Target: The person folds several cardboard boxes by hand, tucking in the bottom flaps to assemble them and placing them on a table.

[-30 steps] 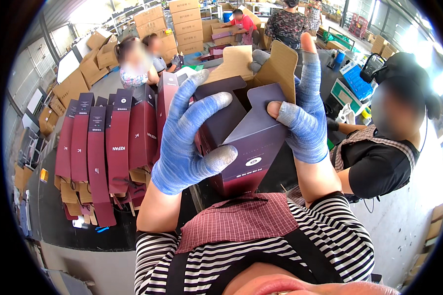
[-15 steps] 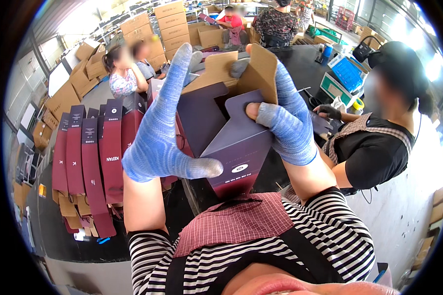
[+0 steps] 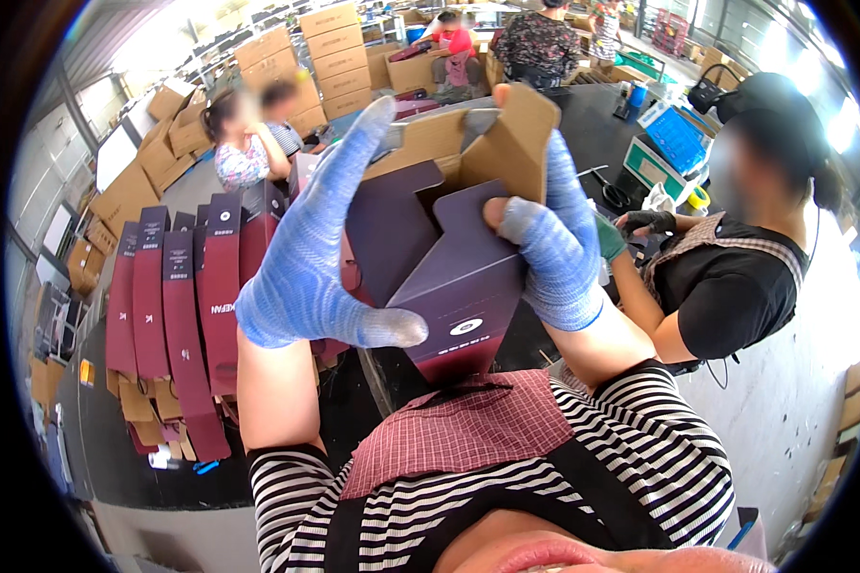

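An open cardboard carton (image 3: pixel 468 301), dark purple shading to maroon with a brown inside, is tilted between my hands with its top flaps raised. My left hand (image 3: pixel 320 253), in a blue knitted glove with grey fingertips, is open along its left side. The fingers stretch up beside the back flap, and the thumb lies across the near face. On the right, my right hand (image 3: pixel 559 253) grips the carton, its bare thumb tip over the near purple flap. The other right fingers are partly hidden behind the raised brown flap (image 3: pixel 516 138).
Several maroon cartons (image 3: pixel 177 325) stand in a row on the black table (image 3: pixel 277 468) at left. A co-worker (image 3: pixel 745 286) is close on my right, near scissors (image 3: pixel 616 196) and yellow tape (image 3: pixel 699 198). Stacked brown boxes (image 3: pixel 334 62) and other people are farther back.
My hands and the carton keep nearly the same pose; the raised brown flap has shifted slightly right. At right, the co-worker's green-gloved hand has come into view beside the dark-gloved one.
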`<state>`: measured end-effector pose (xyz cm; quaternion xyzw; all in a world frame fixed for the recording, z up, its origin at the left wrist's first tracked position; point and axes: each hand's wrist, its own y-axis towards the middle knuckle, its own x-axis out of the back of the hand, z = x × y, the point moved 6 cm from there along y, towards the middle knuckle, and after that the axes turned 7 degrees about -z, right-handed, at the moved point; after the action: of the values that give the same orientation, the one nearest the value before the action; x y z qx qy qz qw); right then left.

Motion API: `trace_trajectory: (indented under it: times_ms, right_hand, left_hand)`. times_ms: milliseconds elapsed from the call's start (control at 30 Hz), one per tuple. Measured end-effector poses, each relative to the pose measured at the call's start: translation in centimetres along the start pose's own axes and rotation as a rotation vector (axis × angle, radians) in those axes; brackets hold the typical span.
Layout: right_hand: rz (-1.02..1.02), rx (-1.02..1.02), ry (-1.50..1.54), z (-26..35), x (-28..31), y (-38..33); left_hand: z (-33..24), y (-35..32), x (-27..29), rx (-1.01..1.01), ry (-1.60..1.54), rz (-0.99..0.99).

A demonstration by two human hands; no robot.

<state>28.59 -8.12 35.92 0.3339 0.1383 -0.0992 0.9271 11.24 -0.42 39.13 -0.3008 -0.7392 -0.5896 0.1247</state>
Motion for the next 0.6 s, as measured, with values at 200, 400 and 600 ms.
trace_trajectory:
  times_ms: [200,400,600]
  right_hand:
    - [-0.078,0.116,-0.052,0.3,0.2,-0.6]
    - [-0.013,0.167,-0.066,0.2,0.2,0.4]
    - [-0.034,0.182,-0.046,0.9,-0.6,0.4]
  left_hand:
    - [-0.9,0.0,0.2,0.024,0.029,0.016]
    - [-2.2,0.4,-0.2,-0.154,0.124,0.100]
    - [-3.9,-0.3,-0.7,-0.158,0.211,0.022]
